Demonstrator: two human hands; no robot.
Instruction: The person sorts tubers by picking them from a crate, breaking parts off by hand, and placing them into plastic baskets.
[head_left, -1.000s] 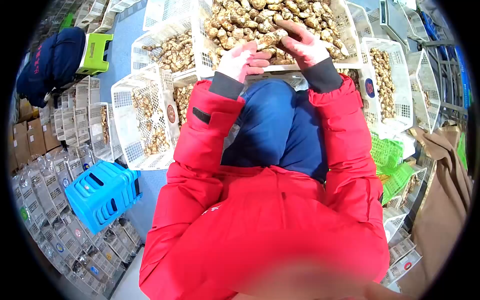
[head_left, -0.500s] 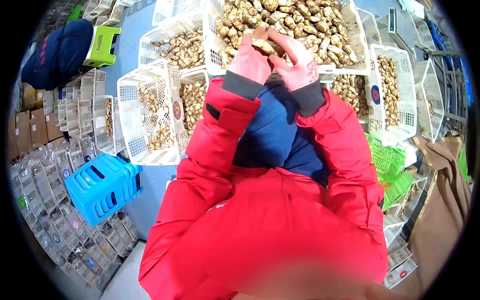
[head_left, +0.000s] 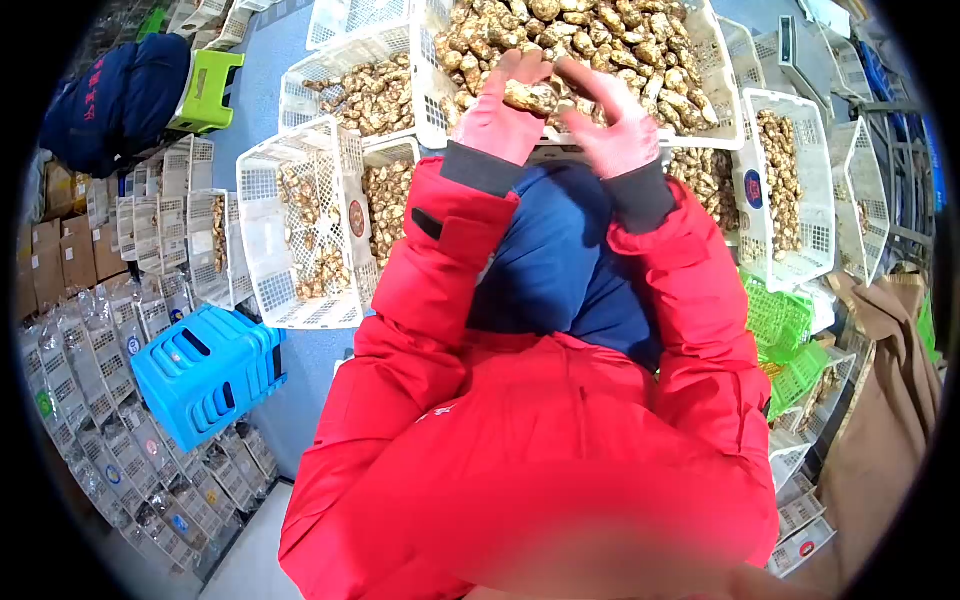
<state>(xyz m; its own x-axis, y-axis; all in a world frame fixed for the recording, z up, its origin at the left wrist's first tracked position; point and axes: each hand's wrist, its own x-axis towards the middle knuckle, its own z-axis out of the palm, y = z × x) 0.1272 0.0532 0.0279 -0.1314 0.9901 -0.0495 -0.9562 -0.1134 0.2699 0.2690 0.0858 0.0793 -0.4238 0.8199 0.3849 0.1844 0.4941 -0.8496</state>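
My left hand (head_left: 498, 132) is closed around a knobby brown-and-cream mushroom (head_left: 530, 97), held over the front edge of a large white crate (head_left: 430, 85). To the right of it, my right hand (head_left: 620, 132) has its thumb and fingers spread apart, fingertips close to the mushroom's right end. Nothing shows in that hand. Behind both hands, a heap of similar mushrooms (head_left: 610, 35) fills the large crate, and I cannot make out any one piece's details well.
Smaller white crates with mushrooms stand at the left (head_left: 260, 200) and right (head_left: 815, 190). A blue plastic stool (head_left: 205, 375) is at left, a green stool (head_left: 210, 90) with a dark blue bundle (head_left: 115, 105) beyond it. Green baskets (head_left: 775, 315) lie by my right arm.
My right hand has moved right, away from the mushroom, and its fingers have spread. The left hand keeps the mushroom, which is now more exposed.
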